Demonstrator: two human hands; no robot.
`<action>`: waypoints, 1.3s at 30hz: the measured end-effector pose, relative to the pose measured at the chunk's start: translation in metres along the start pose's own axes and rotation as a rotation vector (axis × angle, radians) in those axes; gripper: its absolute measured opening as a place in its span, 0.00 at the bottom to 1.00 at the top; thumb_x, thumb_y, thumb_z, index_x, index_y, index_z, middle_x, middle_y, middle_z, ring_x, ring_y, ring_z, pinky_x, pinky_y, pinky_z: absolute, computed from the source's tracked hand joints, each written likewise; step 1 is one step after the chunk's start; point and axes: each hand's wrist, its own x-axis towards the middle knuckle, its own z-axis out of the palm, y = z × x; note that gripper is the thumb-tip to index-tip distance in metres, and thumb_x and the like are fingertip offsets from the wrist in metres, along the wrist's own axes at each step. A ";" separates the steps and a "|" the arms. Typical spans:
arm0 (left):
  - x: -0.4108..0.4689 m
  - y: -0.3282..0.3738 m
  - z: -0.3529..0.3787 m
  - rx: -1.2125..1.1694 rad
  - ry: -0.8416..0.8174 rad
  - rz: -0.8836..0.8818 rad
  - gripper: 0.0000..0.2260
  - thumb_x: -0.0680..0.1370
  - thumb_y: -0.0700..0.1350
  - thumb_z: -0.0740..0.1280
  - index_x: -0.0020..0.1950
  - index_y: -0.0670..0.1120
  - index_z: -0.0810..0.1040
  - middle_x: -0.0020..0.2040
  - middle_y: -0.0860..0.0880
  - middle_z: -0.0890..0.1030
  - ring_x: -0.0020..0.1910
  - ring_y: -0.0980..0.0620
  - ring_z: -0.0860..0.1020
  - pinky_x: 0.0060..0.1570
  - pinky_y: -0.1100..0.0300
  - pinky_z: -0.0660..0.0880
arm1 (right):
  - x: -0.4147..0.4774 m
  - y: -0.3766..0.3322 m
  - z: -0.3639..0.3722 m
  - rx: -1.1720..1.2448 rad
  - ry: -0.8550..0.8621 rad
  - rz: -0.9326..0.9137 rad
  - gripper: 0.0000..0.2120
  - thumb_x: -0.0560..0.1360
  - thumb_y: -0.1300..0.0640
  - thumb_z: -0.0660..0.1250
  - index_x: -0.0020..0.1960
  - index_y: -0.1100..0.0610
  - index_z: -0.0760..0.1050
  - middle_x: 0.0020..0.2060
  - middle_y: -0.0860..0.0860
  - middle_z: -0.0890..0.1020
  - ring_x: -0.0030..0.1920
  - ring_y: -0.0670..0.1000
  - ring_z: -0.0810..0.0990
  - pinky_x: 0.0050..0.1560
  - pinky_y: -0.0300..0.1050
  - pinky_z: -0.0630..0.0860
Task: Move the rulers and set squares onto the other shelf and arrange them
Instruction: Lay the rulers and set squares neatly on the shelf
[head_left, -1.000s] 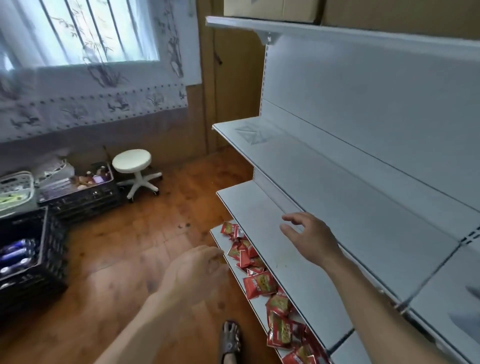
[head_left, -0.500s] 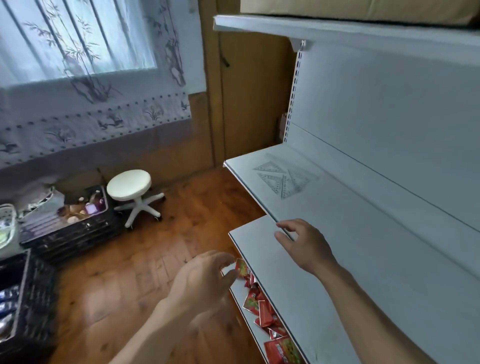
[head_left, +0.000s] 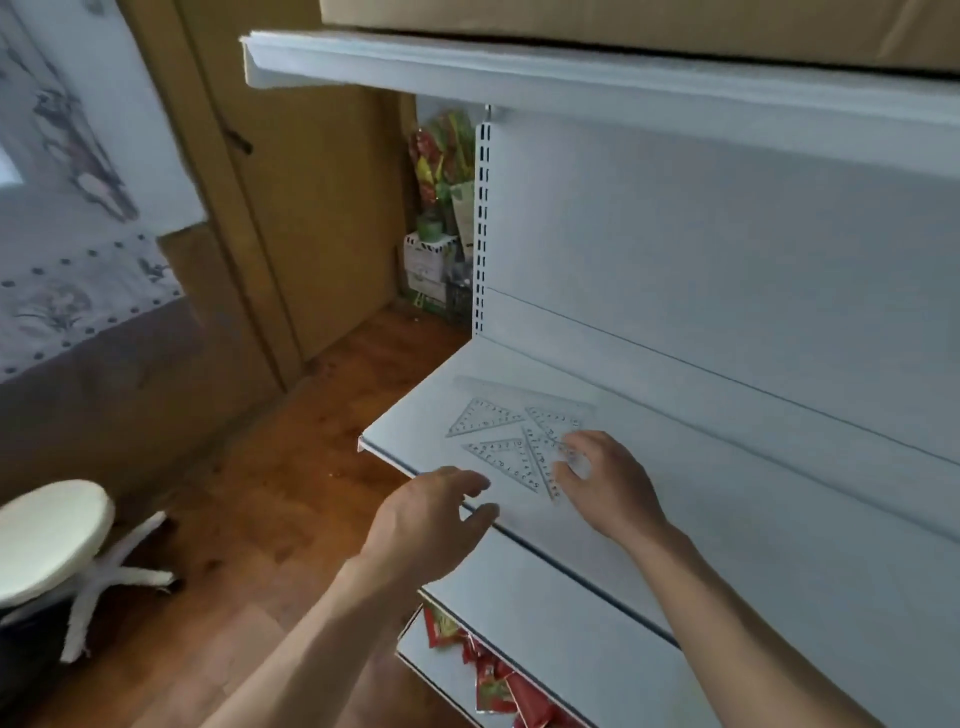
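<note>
Four clear set squares (head_left: 506, 441) lie flat in a loose cluster near the left end of the middle shelf (head_left: 402, 441), and a clear ruler (head_left: 519, 391) lies just behind them. The right hand (head_left: 608, 488) rests curled fingertips on the nearest set square. I cannot tell whether its grip has closed on it. The left hand (head_left: 431, 525) hovers over the shelf's front edge, its grip loose and holding nothing. Red packets (head_left: 493, 680) sit on the bottom shelf, and a white stool (head_left: 52, 535) stands on the wooden floor.
</note>
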 end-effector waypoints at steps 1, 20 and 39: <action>0.013 -0.006 -0.004 -0.014 -0.011 0.031 0.16 0.78 0.58 0.63 0.64 0.57 0.75 0.60 0.60 0.78 0.53 0.60 0.78 0.49 0.63 0.78 | 0.009 -0.001 0.004 -0.029 0.015 0.036 0.19 0.76 0.49 0.63 0.64 0.54 0.73 0.65 0.50 0.74 0.65 0.51 0.71 0.60 0.42 0.68; 0.102 -0.056 -0.003 -0.135 -0.058 0.249 0.16 0.78 0.54 0.65 0.65 0.55 0.75 0.65 0.56 0.76 0.60 0.56 0.75 0.55 0.61 0.74 | -0.019 -0.037 0.068 -0.383 -0.063 -0.217 0.39 0.75 0.30 0.48 0.75 0.55 0.60 0.76 0.48 0.58 0.76 0.47 0.53 0.75 0.51 0.43; 0.078 -0.022 -0.004 -0.967 -0.667 0.005 0.12 0.79 0.52 0.65 0.60 0.51 0.78 0.53 0.54 0.83 0.50 0.56 0.82 0.45 0.67 0.77 | -0.079 -0.047 0.042 -0.152 0.597 -0.238 0.11 0.77 0.59 0.65 0.57 0.59 0.81 0.56 0.52 0.82 0.58 0.48 0.80 0.60 0.41 0.76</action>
